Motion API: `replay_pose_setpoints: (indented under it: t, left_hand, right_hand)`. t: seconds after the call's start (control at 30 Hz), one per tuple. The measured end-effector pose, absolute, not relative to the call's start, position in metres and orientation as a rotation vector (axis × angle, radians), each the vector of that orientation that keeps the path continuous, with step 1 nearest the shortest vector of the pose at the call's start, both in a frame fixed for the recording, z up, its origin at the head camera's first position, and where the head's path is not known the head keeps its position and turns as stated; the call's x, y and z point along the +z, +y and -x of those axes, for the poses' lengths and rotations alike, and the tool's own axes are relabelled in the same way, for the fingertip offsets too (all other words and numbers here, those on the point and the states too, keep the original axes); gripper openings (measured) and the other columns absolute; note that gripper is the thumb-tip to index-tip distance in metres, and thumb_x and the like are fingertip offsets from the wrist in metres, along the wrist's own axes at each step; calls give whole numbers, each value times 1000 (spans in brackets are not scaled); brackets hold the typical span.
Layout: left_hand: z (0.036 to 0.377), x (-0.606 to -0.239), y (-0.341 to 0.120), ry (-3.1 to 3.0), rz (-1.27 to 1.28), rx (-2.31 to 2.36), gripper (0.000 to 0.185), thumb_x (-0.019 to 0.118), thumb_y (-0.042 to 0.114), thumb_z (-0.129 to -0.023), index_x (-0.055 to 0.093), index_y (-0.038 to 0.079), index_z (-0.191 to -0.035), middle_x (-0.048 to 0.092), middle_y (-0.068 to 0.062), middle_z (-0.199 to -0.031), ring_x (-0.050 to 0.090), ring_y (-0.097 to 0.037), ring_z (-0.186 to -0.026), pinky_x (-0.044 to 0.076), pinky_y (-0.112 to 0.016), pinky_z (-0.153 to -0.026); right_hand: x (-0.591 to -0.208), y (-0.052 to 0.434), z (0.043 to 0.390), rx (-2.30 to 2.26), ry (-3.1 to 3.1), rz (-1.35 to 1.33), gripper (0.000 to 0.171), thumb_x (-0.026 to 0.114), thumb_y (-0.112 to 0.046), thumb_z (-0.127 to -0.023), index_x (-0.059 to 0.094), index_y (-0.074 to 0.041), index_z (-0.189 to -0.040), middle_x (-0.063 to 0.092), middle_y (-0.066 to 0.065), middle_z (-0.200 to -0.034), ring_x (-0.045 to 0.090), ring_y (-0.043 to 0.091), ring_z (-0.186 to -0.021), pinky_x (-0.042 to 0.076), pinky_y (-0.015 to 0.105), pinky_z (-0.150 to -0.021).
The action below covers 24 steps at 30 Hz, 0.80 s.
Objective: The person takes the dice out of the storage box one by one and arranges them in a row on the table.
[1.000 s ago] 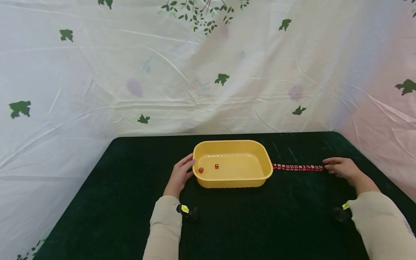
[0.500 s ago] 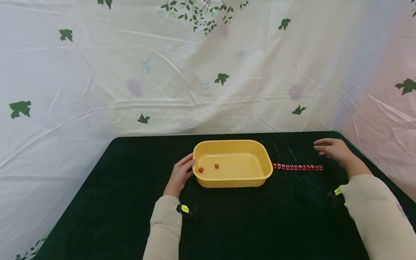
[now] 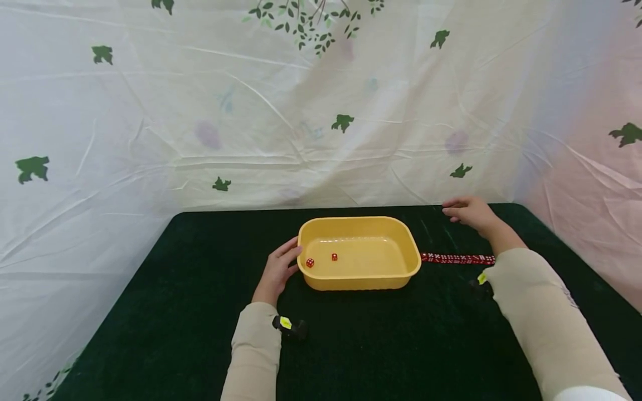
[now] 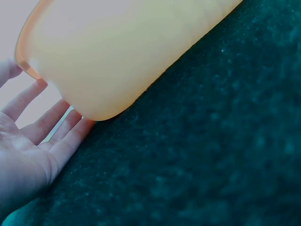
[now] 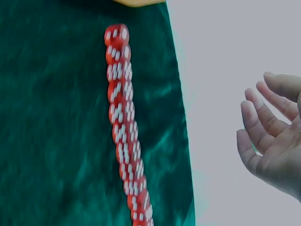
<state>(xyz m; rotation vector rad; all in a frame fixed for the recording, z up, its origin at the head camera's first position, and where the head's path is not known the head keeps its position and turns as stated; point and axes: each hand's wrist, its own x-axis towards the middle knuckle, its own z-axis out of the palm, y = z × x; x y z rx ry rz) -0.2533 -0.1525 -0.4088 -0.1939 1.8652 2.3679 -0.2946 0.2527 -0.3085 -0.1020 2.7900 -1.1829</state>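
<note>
A yellow rectangular tub (image 3: 363,283) stands mid-table with two red dice inside, one die (image 3: 310,262) near its left wall and another die (image 3: 334,257) closer to the middle. My left hand (image 3: 278,270) rests against the tub's left end; the left wrist view has its straight fingers (image 4: 49,117) touching the wall near the rim. From the tub's right side runs a straight row of red dice (image 3: 456,259) with white pips, set face to face. My right hand (image 3: 471,214) hovers beyond the row, fingers loosely bent and holding nothing, palm showing in the right wrist view.
A dark green cloth (image 3: 200,334) covers the table. Behind its far edge hangs a pale curtain (image 3: 281,139) with leaf prints. A black wrist camera (image 3: 291,327) is strapped on the left wrist. My right sleeve (image 3: 541,317) reaches past the row's right end.
My right hand has left the right end of the dice row, rising away toward the table's back and then moving left. The left hand, tub and dice look unchanged.
</note>
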Motion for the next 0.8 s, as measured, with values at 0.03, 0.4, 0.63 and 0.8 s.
replay_pose_setpoints:
  t: [0.03, 0.4, 0.63, 0.8]
  left_hand:
    - [253, -409, -152, 1862, 193, 2368, 37, 57, 22, -83, 52, 16, -120, 47, -1, -121, 45, -18, -106, 38, -38, -87]
    - [251, -407, -151, 1856, 189, 2376, 39, 56, 21, -83, 51, 14, -121, 45, -3, -123, 44, -20, -107, 38, -39, -87]
    - [250, -407, -152, 1870, 198, 2371, 39, 56, 21, -84, 50, 14, -121, 45, -3, -123, 44, -20, -107, 38, -39, -87]
    - [251, -407, -153, 1870, 194, 2365, 39, 56, 22, -83, 50, 15, -121, 45, -3, -124, 44, -20, -108, 38, -39, -87]
  right_hand:
    - [-308, 248, 296, -1188, 2791, 101, 47, 44, -28, -90, 39, 7, -121, 40, 27, -117, 44, 36, -97, 34, 50, -87]
    - [-309, 197, 313, -1273, 2738, 130, 39, 48, -21, -89, 44, 4, -119, 44, 24, -116, 45, 35, -97, 33, 48, -88]
    - [-313, 160, 317, -1306, 2727, 175, 32, 49, -16, -88, 49, 3, -114, 48, 22, -112, 48, 35, -93, 36, 45, -85]
    - [-316, 137, 318, -1353, 2706, 251, 29, 50, -13, -87, 52, 4, -110, 50, 21, -109, 50, 34, -89, 40, 43, -81]
